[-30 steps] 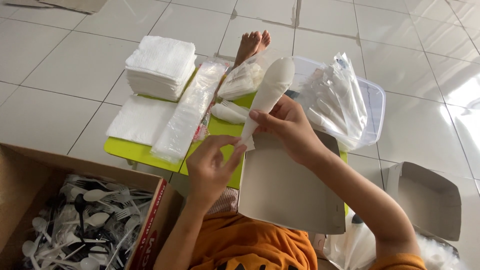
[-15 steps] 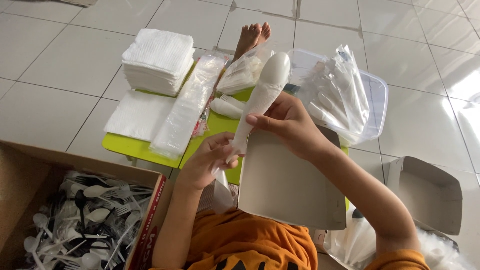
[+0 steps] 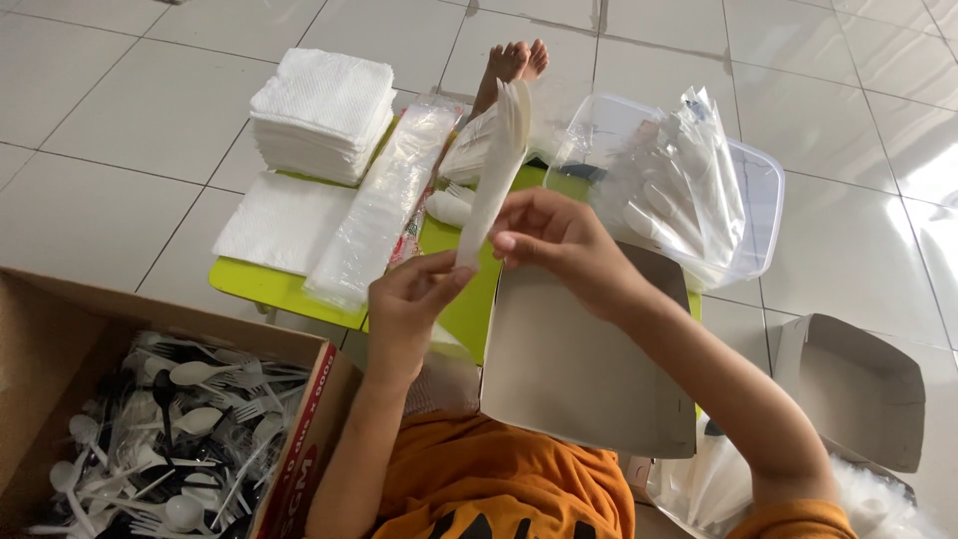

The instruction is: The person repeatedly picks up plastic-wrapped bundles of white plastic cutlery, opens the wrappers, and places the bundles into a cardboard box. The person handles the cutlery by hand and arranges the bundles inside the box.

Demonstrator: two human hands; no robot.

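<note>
Two hands, shown with what we see around them, largest first:
- Cardboard box (image 3: pixel 150 439) of plastic cutlery, lower left.
- Green table (image 3: pixel 269 284) bearing a napkin stack (image 3: pixel 321 115).
- Right hand (image 3: pixel 559 240) pinching the white packet (image 3: pixel 497 165), which stands upright above the table.
- Left hand (image 3: pixel 409 299) gripping the packet's lower end.

The person wears an orange shirt with short sleeves, bright and plain across the chest, with bold black printed shapes partly showing at its lower edge. An orange sleeve hem shows at the right upper arm. Both forearms are bare, with no watch, band or ring to be seen on the left hand (image 3: pixel 409 299) or the right hand (image 3: pixel 559 240). A bare foot (image 3: pixel 514 65) shows beyond the fingers.
</note>
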